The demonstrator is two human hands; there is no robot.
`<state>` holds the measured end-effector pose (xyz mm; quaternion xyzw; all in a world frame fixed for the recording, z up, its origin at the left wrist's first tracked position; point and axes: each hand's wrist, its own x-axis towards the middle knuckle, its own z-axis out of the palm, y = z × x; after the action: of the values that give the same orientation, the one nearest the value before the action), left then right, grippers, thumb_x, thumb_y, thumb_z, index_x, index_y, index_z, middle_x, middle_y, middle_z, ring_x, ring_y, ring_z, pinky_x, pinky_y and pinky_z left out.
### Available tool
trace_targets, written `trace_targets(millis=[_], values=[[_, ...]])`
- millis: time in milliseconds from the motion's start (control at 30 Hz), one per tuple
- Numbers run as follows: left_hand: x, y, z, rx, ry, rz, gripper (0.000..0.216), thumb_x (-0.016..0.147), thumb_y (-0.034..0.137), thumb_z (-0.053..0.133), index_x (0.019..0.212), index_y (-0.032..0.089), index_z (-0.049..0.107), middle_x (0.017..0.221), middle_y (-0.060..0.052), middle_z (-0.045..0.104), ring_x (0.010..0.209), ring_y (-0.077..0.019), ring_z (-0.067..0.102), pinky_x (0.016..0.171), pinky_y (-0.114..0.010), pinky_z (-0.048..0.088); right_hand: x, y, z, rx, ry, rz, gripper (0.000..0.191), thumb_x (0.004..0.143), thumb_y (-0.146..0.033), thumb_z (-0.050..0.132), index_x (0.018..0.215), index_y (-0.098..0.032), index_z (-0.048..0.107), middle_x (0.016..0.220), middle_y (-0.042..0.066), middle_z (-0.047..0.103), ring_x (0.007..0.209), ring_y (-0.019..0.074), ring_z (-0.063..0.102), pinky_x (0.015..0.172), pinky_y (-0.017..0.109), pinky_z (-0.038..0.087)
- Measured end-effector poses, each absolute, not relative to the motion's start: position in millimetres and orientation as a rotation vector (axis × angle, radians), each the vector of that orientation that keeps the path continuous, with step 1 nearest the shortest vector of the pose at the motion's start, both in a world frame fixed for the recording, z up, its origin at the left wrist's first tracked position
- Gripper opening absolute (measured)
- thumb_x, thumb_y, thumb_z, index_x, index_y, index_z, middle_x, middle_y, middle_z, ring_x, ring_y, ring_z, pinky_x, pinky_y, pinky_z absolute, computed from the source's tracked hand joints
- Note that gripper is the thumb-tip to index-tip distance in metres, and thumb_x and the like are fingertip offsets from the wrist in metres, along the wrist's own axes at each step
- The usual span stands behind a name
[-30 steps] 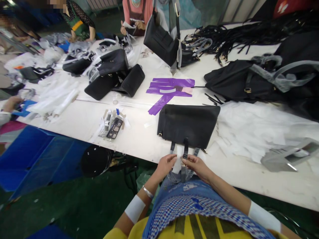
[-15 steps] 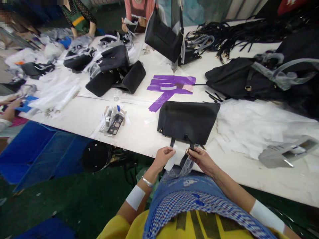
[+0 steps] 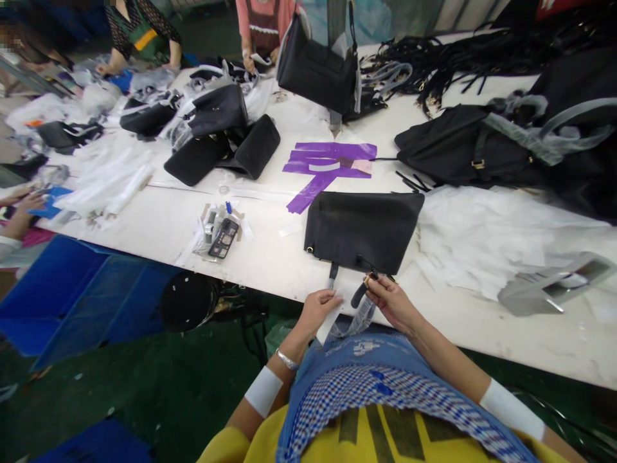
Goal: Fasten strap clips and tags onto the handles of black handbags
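Note:
A black handbag (image 3: 364, 228) lies flat on the white table in front of me, its straps hanging toward my lap. My left hand (image 3: 318, 312) is closed in a pinch on a white paper strip (image 3: 328, 325), just below one strap end. At the other strap, my right hand (image 3: 389, 299) pinches the black bag strap (image 3: 359, 294) near its gold-coloured buckle. Clear plastic wrap (image 3: 361, 316) covers the part of the strap that hangs between my hands. My fingers partly hide the buckle.
Purple strips (image 3: 332, 161) lie beyond the bag, and a phone (image 3: 223, 238) rests among scraps to the left. White sheets (image 3: 486, 244) and a grey holder (image 3: 554, 286) are at the right. More black bags (image 3: 216, 116) stand farther back, where other people work.
My right hand has lifted the buckled strap end slightly, and its black tip now shows more clearly. My left hand has shifted a little, still with the white strip.

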<state>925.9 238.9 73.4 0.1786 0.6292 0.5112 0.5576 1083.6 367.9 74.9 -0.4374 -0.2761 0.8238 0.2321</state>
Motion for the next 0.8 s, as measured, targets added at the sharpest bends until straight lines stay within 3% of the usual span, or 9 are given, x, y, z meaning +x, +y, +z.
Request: trace_targets(millis=[233, 800], values=[[933, 233, 69, 0.334, 1.495, 1.252, 0.034, 0.059, 0.031, 0.084, 0.083, 0.013, 0.067, 0.074, -0.003, 0.071, 0.067, -0.0152, 0.064, 0.065, -0.025, 0.048, 1078, 369, 77, -1.182, -0.674, 2.120, 0.026, 0.058, -0.031, 0.087, 0.079, -0.024, 0.073, 0.084, -0.002, 0.069, 0.076, 0.0096, 0.062, 0.073, 0.019, 0.055], [931, 238, 71, 0.346, 1.449, 1.246, 0.032, 0.062, 0.027, 0.082, 0.087, 0.013, 0.068, 0.080, -0.005, 0.074, 0.073, -0.0167, 0.067, 0.071, -0.026, 0.051, 1069, 368, 79, -1.195, -0.871, 1.989, 0.030, 0.065, -0.034, 0.083, 0.089, -0.023, 0.071, 0.087, 0.000, 0.069, 0.081, 0.0139, 0.062, 0.078, 0.027, 0.053]])
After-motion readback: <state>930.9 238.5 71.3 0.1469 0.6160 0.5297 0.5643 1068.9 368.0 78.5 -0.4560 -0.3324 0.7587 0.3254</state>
